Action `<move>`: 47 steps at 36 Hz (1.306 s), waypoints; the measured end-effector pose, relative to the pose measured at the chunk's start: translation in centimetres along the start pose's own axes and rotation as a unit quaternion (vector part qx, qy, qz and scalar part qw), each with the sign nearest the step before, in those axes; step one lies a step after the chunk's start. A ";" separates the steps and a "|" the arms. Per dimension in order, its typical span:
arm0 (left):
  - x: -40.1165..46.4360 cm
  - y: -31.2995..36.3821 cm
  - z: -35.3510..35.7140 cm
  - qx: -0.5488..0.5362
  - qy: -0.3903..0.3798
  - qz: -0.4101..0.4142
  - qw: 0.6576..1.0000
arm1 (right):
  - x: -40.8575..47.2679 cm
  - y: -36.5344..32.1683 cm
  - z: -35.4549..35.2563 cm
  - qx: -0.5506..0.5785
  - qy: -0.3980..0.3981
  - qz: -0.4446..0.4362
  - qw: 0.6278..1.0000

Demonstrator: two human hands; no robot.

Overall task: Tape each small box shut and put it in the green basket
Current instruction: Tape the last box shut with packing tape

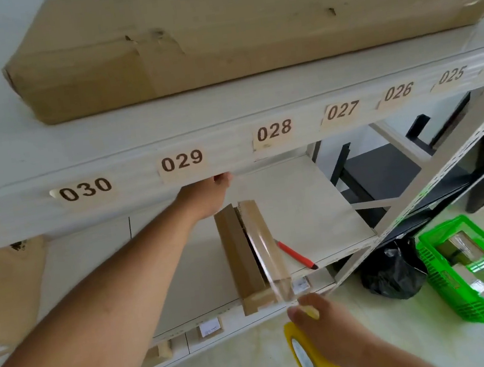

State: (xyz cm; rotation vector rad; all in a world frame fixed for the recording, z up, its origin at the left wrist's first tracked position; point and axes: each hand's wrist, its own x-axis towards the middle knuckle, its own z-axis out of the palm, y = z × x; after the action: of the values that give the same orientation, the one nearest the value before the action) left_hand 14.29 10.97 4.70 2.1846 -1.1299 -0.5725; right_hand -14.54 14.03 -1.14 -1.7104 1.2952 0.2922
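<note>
Person's right hand grips yellow tape dispenser, clear tape stretched along small box on shelf. Left hand reaches to box's far end, fingers hidden, grip can't tell. Green basket on floor, w/ boxes inside.

The small box in the middle is plain matt brown cardboard, the tape on it is clear and shiny, and the green basket at lower right is bright, glossy plastic.
</note>
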 end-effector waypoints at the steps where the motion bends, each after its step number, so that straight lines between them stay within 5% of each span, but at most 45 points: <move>1: 0.5 -0.4 0.2 0.001 -0.008 -0.006 1.000 | 0.1 0.3 0.4 0.007 -0.004 0.003 1.000; 16: 3.2 -3.5 5.5 -0.229 -0.126 -0.164 0.951 | 1.8 0.5 0.9 -0.006 -0.036 0.022 0.999; 30: 4.9 -4.7 6.0 -0.192 -0.146 -0.217 0.946 | 2.9 0.3 1.3 0.024 -0.029 -0.016 0.999; 47: 6.7 -5.1 6.2 -0.156 -0.178 -0.254 0.938 | 5.5 -1.3 2.3 -0.032 -0.046 0.036 0.998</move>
State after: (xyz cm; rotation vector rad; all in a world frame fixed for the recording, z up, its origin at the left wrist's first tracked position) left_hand 16.98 5.75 -3.94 2.1307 -0.5637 -1.3194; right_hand -10.39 12.43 -5.29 -1.6861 1.2924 0.4541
